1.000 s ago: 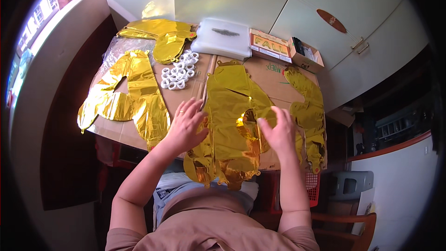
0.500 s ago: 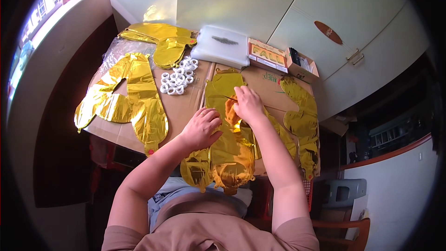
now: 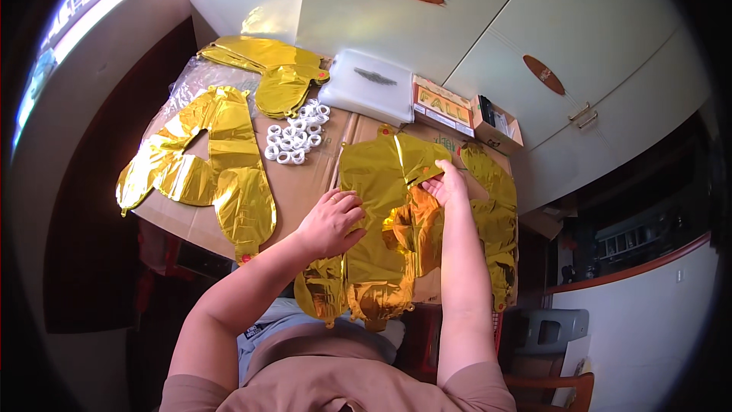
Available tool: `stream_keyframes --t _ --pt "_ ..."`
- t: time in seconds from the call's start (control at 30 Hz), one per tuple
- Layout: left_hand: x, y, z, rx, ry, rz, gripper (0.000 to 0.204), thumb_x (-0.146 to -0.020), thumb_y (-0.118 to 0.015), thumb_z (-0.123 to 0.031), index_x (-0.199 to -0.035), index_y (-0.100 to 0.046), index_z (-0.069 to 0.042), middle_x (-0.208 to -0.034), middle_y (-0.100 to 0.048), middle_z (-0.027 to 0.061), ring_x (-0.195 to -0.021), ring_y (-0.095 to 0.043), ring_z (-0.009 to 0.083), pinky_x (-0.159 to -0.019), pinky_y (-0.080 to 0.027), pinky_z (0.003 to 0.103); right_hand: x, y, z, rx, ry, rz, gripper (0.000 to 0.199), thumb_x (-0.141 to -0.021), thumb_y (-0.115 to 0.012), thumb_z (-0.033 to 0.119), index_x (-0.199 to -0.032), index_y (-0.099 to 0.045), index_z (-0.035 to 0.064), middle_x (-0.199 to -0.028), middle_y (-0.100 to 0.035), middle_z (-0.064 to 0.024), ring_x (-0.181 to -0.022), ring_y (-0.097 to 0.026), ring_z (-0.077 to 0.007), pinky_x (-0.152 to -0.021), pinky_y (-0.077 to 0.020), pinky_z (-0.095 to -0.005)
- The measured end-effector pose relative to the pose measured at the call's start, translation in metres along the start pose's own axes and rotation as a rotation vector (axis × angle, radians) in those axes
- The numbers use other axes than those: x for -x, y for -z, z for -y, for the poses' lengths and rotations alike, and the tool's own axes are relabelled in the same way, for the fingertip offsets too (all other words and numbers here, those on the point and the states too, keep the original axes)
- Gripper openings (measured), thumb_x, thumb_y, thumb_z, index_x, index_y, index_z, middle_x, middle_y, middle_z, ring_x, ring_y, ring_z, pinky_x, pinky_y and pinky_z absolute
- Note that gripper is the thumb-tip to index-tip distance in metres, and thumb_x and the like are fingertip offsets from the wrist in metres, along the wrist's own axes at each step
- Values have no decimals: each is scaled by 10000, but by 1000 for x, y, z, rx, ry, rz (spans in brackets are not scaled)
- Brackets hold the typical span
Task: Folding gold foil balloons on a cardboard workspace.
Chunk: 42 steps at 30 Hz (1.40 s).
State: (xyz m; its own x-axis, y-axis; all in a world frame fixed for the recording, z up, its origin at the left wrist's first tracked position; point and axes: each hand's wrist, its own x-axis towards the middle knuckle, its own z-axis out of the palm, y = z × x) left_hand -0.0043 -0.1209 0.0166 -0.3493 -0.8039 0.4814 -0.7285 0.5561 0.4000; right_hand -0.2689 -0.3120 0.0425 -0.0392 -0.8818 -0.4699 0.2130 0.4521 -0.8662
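Observation:
In front of me a gold foil balloon, flat and uninflated, lies partly unfolded on the cardboard with its lower lobes near the table's front edge. My right hand pinches its upper right edge between thumb and fingers, lifting that flap outward. Orange-tinted foil folds hang just below those fingers. My left hand lies at the balloon's left side, its fingers curled against the foil. Part of the balloon's right side is behind my right forearm.
Flat gold balloons lie at left, far left and right on a cardboard sheet. White rings cluster beyond my left hand. Clear plastic sleeves, a printed box and an open box stand along the cabinet.
My right hand has moved right and slightly down, drawing the balloon's upper flap outward so it spreads wider. My left hand has stayed nearly in place. The view has shifted slightly.

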Motion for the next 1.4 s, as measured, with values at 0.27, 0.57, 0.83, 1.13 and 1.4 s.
stream_keyframes --t 0.27,0.57,0.83,1.13,1.4 --pt "-2 1 -1 23 -9 -22 323 -837 -733 -270 -1076 -660 -66 -1188 -625 127 -1249 -554 334 -1094 -399 468 -20 -8 5 482 247 -108 323 -758 -827 131 -1008 -632 69 -865 -701 -73 -650 -645 -170 -484 -483 -284" --pt "0 2 -1 24 -9 -7 325 -851 -724 -280 -1097 -668 -76 -1235 -624 116 -1278 -542 305 -1109 -377 477 -38 12 12 619 247 -173 353 -736 -790 76 -1039 -621 15 -911 -698 -96 -707 -662 -207 -499 -497 -301" --pt "-10 -3 -8 50 -58 1 340 -860 -722 -289 -1125 -673 -82 -1247 -626 109 -1286 -539 301 -1112 -374 479 -96 45 1 535 419 -194 359 -677 -770 -136 -1001 -644 -46 -920 -714 -148 -752 -712 -272 -672 -580 -380" --pt "6 3 2 7 -19 34 391 -871 -711 -315 -1185 -660 -88 -1299 -610 109 -1302 -527 299 -1131 -359 484 -80 13 -9 493 346 -87 263 -719 -753 -75 -961 -661 -30 -868 -714 -129 -671 -698 -235 -551 -550 -352" --pt "5 3 1 30 -7 38 396 -871 -713 -311 -1191 -672 -83 -1329 -612 115 -1326 -515 301 -1145 -351 482 -81 14 -7 506 319 -106 238 -754 -763 -5 -965 -654 2 -854 -711 -110 -638 -685 -223 -489 -515 -342"
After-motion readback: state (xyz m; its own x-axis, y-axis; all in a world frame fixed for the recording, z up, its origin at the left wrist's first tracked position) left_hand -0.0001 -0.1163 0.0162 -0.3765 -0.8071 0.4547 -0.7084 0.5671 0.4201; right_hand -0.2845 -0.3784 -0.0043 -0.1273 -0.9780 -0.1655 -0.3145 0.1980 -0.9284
